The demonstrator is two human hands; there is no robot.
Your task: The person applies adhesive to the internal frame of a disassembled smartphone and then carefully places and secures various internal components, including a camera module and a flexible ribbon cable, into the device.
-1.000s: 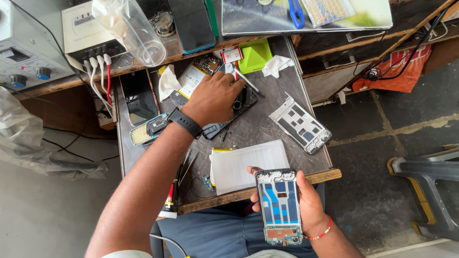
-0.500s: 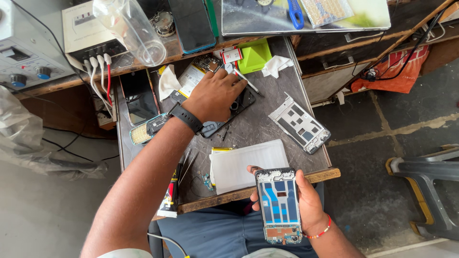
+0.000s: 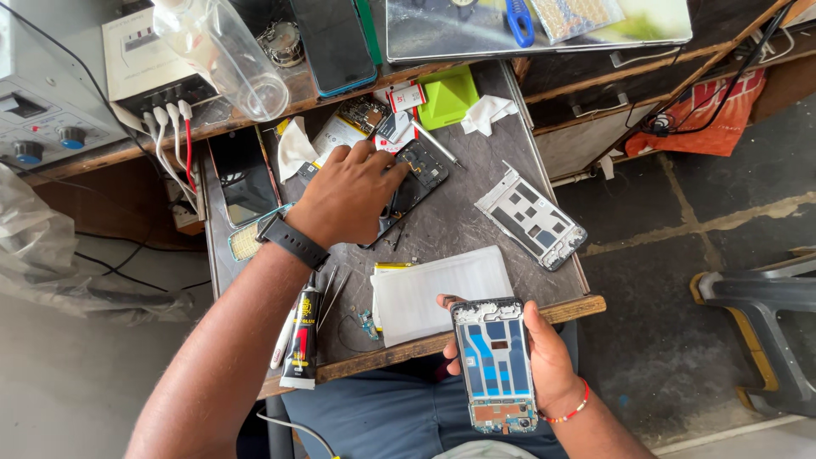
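My left hand (image 3: 350,195), with a black watch on its wrist, reaches across the small grey work table (image 3: 476,212) and rests its fingers on a dark opened phone body (image 3: 414,180). Whether it grips anything there is hidden under the palm. My right hand (image 3: 544,357) holds a phone frame (image 3: 495,364) with blue parts inside, face up, just past the table's near edge over my lap. A white sheet (image 3: 438,289) lies between the two hands.
A silver phone mid-frame (image 3: 531,217) lies at the table's right. A green pad (image 3: 448,95), white tissue (image 3: 486,110), a black glue tube (image 3: 301,340) and tweezers sit around. A power supply (image 3: 38,119), plastic bottle (image 3: 223,55) and dark phone (image 3: 331,42) stand on the back shelf.
None of the hands has clearly moved; the left hand's fingers shift slightly on the dark phone body. The right hand keeps the frame still.
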